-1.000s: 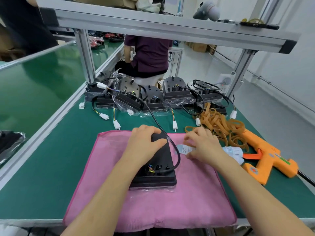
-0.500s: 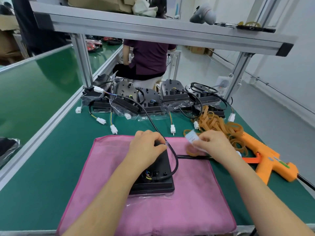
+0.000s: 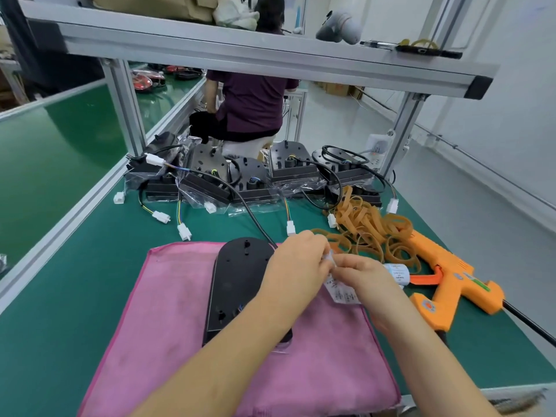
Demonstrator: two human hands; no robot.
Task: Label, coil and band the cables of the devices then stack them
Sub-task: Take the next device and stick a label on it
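Change since the earlier frame: left hand [image 3: 301, 266] has come off the device [image 3: 237, 281] and crossed to meet the right hand [image 3: 365, 276] at centre right of the frame. The device's rounded top is now uncovered.

Hands: both narrow, fingertips pinching one white printed label [image 3: 343, 291] between them, its free end hanging toward the cloth. It is held up off the cloth, most likely so the sticky side touches nothing before it goes round the cable.

Cable [image 3: 258, 224]: black, runs from the upper middle of the frame down to the left hand and vanishes under it. Whether the label already touches it cannot be told.

Device: black, flat on the pink cloth [image 3: 168, 326], centre of frame. The cloth presumably spares its face from the table [image 3: 75, 281].

Label roll [image 3: 397, 270]: just right of the right hand, within reach.

Rubber bands [image 3: 370, 227]: loose heap, right of centre, ready for banding.

Glue gun [image 3: 451, 267]: orange, right side, lying unused.

Other devices [image 3: 288, 167]: row at the table's far edge, cables loose, none stacked yet.

Step judged: labelling; coiling and banding remain.
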